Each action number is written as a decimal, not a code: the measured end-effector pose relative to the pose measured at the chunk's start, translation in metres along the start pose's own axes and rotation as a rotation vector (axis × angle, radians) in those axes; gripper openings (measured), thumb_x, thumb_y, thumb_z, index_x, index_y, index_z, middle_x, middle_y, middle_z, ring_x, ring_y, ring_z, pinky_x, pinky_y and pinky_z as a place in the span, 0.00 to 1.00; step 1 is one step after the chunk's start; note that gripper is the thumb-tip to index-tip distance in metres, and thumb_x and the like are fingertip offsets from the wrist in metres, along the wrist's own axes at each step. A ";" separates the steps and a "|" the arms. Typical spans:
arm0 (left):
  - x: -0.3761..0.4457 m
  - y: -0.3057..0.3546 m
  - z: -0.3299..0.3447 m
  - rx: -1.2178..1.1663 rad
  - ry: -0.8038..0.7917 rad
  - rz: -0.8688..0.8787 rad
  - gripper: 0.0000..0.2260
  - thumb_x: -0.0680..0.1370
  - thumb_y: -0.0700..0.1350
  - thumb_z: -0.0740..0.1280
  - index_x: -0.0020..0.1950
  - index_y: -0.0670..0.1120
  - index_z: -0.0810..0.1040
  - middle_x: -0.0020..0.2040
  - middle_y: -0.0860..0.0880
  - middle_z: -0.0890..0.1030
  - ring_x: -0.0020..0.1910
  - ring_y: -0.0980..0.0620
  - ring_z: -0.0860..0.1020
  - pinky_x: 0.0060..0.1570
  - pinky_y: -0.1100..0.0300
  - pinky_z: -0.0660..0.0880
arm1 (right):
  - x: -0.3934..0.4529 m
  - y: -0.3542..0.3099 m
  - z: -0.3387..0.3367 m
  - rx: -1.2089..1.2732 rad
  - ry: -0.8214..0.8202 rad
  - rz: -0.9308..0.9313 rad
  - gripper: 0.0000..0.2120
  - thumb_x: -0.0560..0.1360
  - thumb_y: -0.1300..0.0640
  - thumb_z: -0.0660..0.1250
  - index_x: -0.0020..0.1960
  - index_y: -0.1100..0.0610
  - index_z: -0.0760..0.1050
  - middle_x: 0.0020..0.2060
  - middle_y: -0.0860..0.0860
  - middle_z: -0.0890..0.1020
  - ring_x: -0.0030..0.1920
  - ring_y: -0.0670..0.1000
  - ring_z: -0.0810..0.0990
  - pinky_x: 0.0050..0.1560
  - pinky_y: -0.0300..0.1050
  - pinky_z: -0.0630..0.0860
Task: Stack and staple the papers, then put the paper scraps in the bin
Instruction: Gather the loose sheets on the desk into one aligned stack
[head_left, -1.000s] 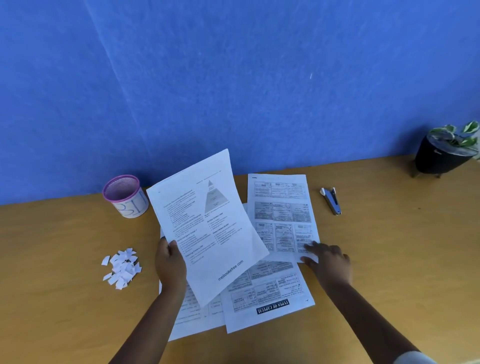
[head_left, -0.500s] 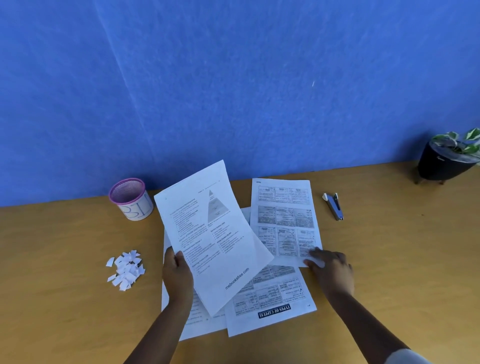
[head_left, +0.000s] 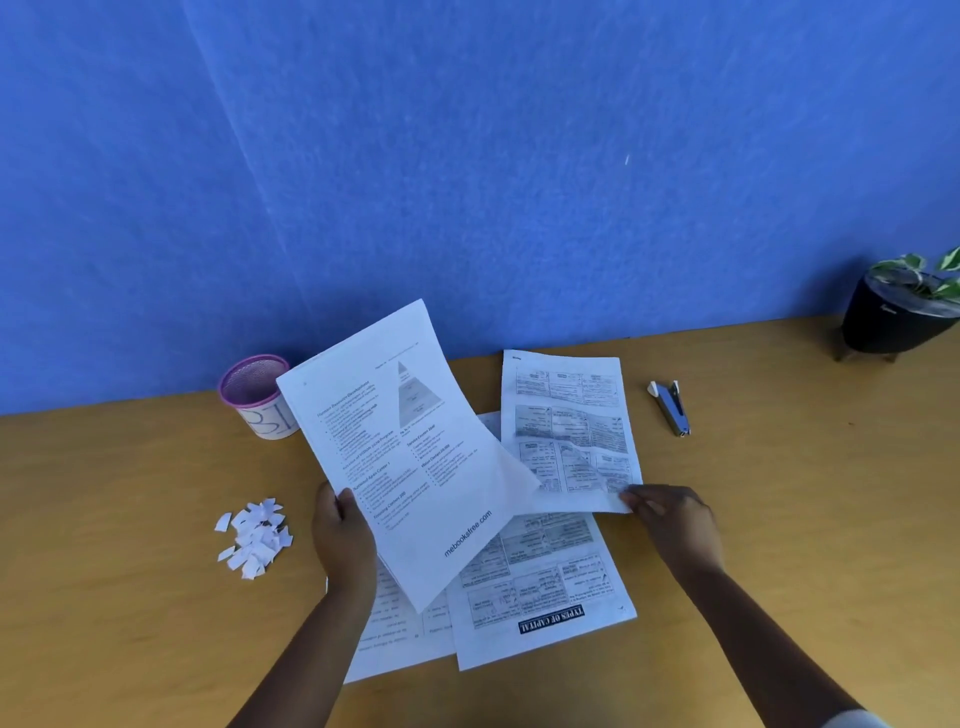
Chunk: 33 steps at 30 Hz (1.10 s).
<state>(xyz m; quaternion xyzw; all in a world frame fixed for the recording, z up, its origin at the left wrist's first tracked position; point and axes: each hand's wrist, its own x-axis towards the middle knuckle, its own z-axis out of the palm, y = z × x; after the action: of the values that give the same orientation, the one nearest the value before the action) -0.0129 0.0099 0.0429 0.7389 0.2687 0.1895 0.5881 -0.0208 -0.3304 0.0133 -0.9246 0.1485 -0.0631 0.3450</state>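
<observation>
My left hand (head_left: 343, 535) holds a printed sheet with a pyramid figure (head_left: 410, 447) lifted and tilted above the table. My right hand (head_left: 670, 519) pinches the near right corner of a second sheet of tables (head_left: 571, 415), which bends up off the wood there. Two more sheets lie flat underneath: one titled in a black bar (head_left: 545, 597) and one mostly hidden (head_left: 395, 639). A blue-grey stapler (head_left: 671, 408) lies to the right of the papers. A pile of white paper scraps (head_left: 254, 538) sits at the left. The small pink-rimmed bin (head_left: 257, 395) stands behind the scraps.
A black pot with a green and white plant (head_left: 898, 312) stands at the far right by the blue wall (head_left: 467, 156). The wooden table (head_left: 805, 519) stretches wide to both sides of the papers.
My right hand has closed on the corner of the sheet of tables and lifted it, so the paper now curls. The sheet in my left hand stays raised, shifted slightly.
</observation>
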 end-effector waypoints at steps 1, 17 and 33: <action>0.001 0.002 0.000 -0.013 0.014 0.001 0.07 0.79 0.36 0.54 0.45 0.42 0.70 0.36 0.48 0.74 0.35 0.50 0.71 0.38 0.57 0.66 | 0.001 -0.004 -0.003 0.065 0.017 -0.012 0.05 0.73 0.53 0.70 0.47 0.51 0.83 0.44 0.48 0.85 0.46 0.48 0.82 0.43 0.40 0.77; -0.031 0.034 0.023 -0.062 -0.034 0.125 0.08 0.80 0.38 0.55 0.53 0.42 0.74 0.44 0.47 0.78 0.38 0.55 0.74 0.36 0.63 0.67 | -0.006 -0.156 -0.018 0.715 0.141 -0.050 0.10 0.75 0.56 0.68 0.55 0.54 0.74 0.25 0.51 0.72 0.21 0.43 0.74 0.20 0.35 0.71; -0.070 0.050 0.055 -0.129 -0.307 0.190 0.10 0.80 0.38 0.59 0.52 0.52 0.74 0.43 0.52 0.79 0.43 0.56 0.78 0.44 0.64 0.74 | -0.032 -0.234 0.022 0.269 -0.201 -0.159 0.20 0.78 0.58 0.56 0.69 0.51 0.57 0.34 0.50 0.75 0.40 0.56 0.81 0.42 0.50 0.78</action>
<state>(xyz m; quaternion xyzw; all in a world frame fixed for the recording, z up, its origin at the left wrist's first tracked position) -0.0261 -0.0838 0.0805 0.7420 0.0922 0.1462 0.6477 0.0080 -0.1381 0.1498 -0.8807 0.0299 -0.0167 0.4724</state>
